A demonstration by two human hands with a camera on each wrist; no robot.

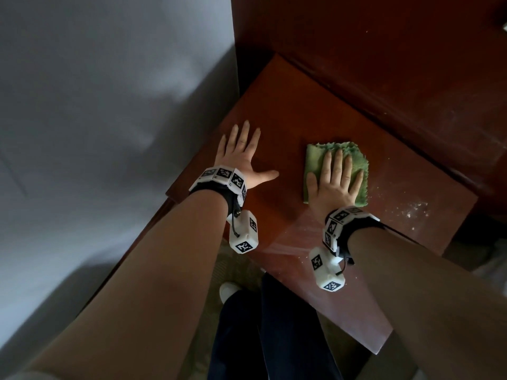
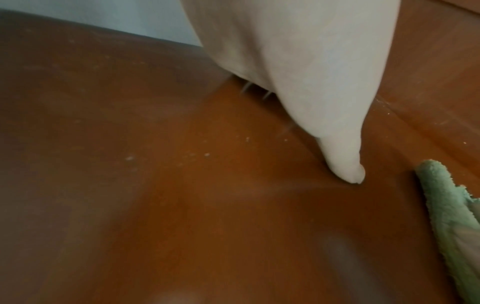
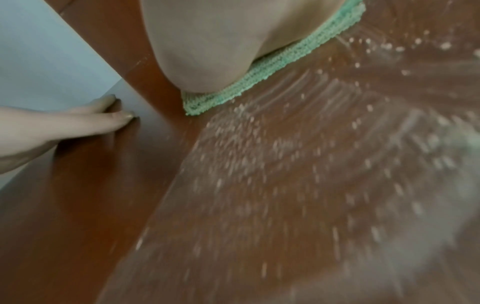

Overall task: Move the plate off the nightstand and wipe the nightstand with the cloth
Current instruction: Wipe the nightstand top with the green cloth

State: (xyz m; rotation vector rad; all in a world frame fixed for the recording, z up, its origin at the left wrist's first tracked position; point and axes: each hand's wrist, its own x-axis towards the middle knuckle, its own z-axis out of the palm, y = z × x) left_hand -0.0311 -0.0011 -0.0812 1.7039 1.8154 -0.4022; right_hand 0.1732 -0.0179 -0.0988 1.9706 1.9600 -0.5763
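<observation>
The reddish-brown wooden nightstand point(image 1: 288, 111) fills the middle of the head view. A folded green cloth point(image 1: 315, 165) lies flat on its top, and my right hand point(image 1: 333, 182) presses on it with straight, spread fingers. My left hand point(image 1: 241, 157) rests flat on the bare wood to the left of the cloth, fingers straight, thumb out. In the left wrist view the left thumb point(image 2: 345, 164) touches the wood, with the cloth's edge point(image 2: 446, 216) at the right. The right wrist view shows my palm point(image 3: 221, 51) on the cloth point(image 3: 259, 82). No plate is in view.
White crumbs and dusty streaks point(image 1: 414, 209) lie on the nightstand right of the cloth and toward its near edge point(image 3: 298, 164). A dark wooden headboard point(image 1: 384, 50) rises behind. A grey wall point(image 1: 96, 105) stands at the left. My legs and a white shoe point(image 1: 227, 290) are below.
</observation>
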